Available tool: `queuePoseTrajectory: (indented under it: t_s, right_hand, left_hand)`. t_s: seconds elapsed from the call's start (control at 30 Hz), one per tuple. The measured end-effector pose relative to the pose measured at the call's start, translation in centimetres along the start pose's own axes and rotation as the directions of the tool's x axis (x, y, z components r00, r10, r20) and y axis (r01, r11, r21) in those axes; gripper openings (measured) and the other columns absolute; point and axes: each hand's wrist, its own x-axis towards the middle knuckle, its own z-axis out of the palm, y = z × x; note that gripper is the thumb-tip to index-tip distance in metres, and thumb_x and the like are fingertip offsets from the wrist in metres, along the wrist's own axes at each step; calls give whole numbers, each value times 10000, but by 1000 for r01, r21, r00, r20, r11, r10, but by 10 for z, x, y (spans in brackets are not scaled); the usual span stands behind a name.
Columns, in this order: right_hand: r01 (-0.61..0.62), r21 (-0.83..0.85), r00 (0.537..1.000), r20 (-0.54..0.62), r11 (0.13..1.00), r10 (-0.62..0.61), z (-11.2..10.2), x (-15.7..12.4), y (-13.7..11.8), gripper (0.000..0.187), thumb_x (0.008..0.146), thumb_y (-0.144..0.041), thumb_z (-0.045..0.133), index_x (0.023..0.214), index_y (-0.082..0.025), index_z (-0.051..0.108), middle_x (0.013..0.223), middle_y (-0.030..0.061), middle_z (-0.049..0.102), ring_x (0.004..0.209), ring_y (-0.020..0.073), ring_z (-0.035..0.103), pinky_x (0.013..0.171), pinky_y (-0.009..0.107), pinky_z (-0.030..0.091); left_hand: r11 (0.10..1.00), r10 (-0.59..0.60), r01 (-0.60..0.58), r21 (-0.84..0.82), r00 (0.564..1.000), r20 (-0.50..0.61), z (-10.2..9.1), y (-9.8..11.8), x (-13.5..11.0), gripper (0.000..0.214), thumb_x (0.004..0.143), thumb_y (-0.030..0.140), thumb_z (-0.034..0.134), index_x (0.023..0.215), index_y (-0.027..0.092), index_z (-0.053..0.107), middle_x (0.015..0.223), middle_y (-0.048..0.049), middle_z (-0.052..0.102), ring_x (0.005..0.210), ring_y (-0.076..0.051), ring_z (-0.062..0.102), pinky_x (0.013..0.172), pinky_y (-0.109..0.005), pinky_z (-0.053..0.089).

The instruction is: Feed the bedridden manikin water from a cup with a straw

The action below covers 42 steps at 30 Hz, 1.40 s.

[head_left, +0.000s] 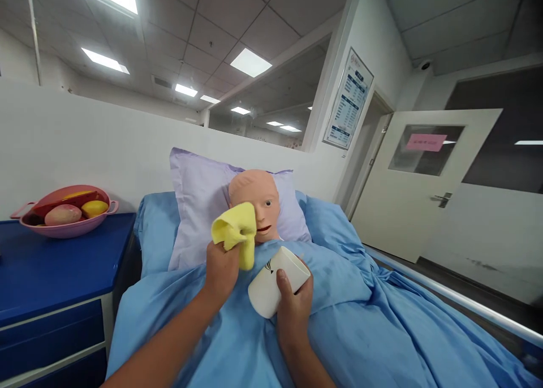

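A training manikin (259, 200) lies in a bed, head on a lilac pillow (199, 207), body under a blue sheet (339, 320). My left hand (220, 272) is closed round a yellow cloth (236, 229) and presses it against the manikin's cheek. Just to the right, my right hand (292, 309) grips a white cup (275, 283), tilted with its mouth pointing up and right, over the manikin's chest.
A blue bedside cabinet (46, 263) stands at the left, carrying a pink bowl (63, 227) of fruit. A metal bed rail (458, 297) runs along the right side. Behind it is a white door (419, 190), and a white partition (85, 139) stands behind the bed.
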Motion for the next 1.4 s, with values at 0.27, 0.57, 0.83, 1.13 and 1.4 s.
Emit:
queuePoseTrajectory:
  t_s: [0.27,0.57,0.83,1.13,1.4]
  right_hand:
    - [-38,149,999,18,988,35,2,6,11,607,727,-545,738,1215,-244,538,1071,43,642,848,214,626,701,343,523]
    - [-42,180,998,45,983,35,3,5,13,602,750,-536,740,1238,-261,519,1092,34,642,907,216,627,761,355,528]
    - [-73,182,996,60,981,63,2,7,14,635,729,-547,748,1240,-251,514,1099,57,646,874,236,636,734,382,545]
    - [-73,169,997,24,983,70,3,10,18,644,715,-569,741,1220,-228,533,1028,49,662,813,221,632,678,354,534]
    - [-117,191,993,54,975,109,4,10,15,672,700,-601,749,1223,-249,516,1034,34,655,812,216,642,693,361,555]
  left_hand:
    - [139,793,-956,258,264,549,34,-22,29,388,960,75,428,1330,88,544,1352,-139,629,1333,-227,523,1129,-436,438]
    - [245,788,-949,197,313,529,12,-48,11,339,964,105,462,1278,117,587,1274,-136,680,1292,-214,564,1067,-433,508]
    - [317,861,-946,73,319,396,11,-4,20,473,943,23,401,1393,143,486,1343,-166,625,1399,-252,443,1087,-520,487]
    - [163,822,-957,241,267,502,37,-23,24,263,947,107,506,1177,73,629,1214,-151,706,1228,-238,614,1016,-413,549]
    - [297,802,-942,158,336,494,17,-35,11,309,962,134,467,1222,127,634,1127,-124,740,1113,-204,677,968,-378,571]
